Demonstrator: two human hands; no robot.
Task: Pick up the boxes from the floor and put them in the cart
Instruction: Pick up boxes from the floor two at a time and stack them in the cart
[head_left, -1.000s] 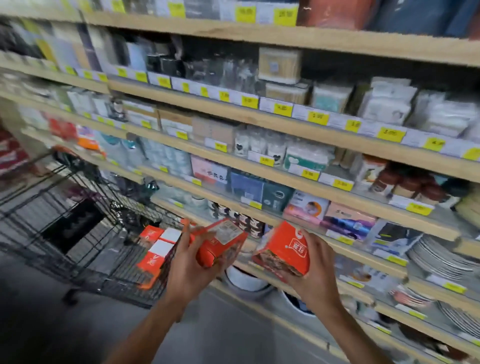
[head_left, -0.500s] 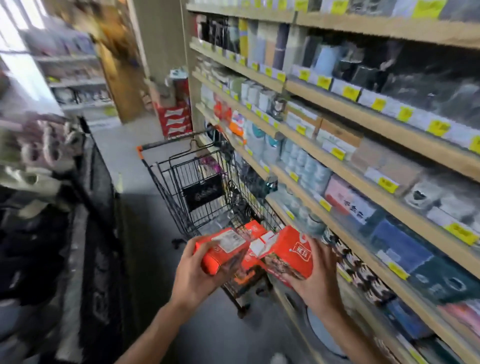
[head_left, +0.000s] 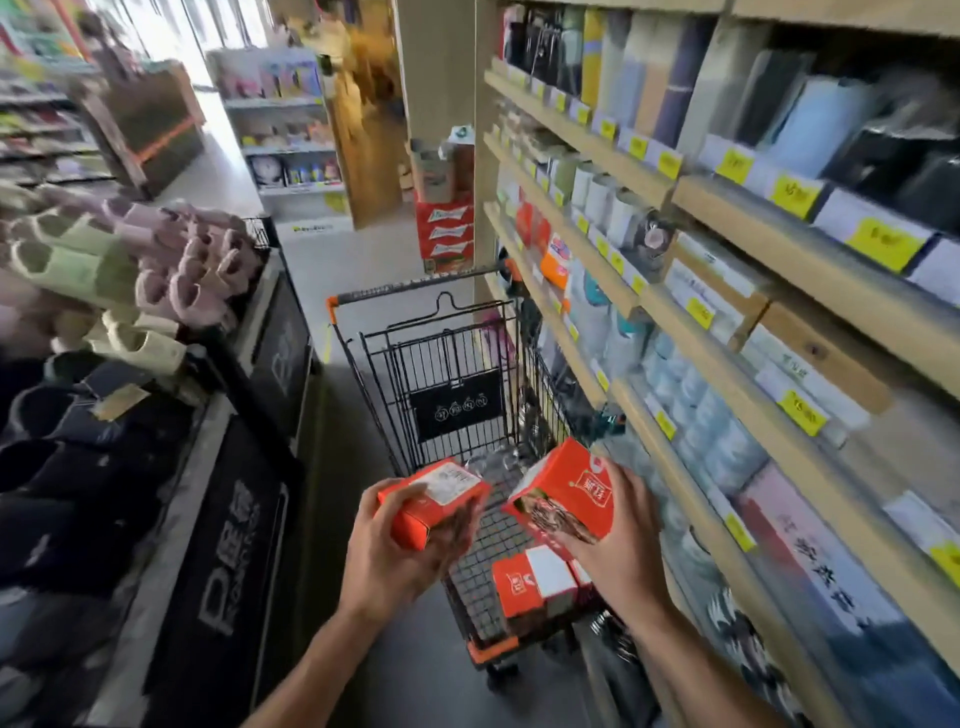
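My left hand (head_left: 387, 558) grips an orange box (head_left: 431, 501) with a white label on top, held over the near end of the black wire cart (head_left: 431, 332). My right hand (head_left: 618, 545) grips a second orange box (head_left: 563, 491), tilted, just to the right of the first and above the cart's basket. Inside the cart, at its near end, lie more orange-and-white boxes (head_left: 535, 584), right below my right hand.
Wooden shelves (head_left: 727, 332) with yellow price tags and packed goods run along the right, close to the cart. On the left a black display stand (head_left: 234, 519) holds slippers and dark items. The narrow aisle floor (head_left: 322, 270) leads on past the cart to red cartons (head_left: 444, 234).
The view has swung left, from the shelves to down the aisle. The cart now stands straight ahead, and both hands with their boxes have come over its near end.
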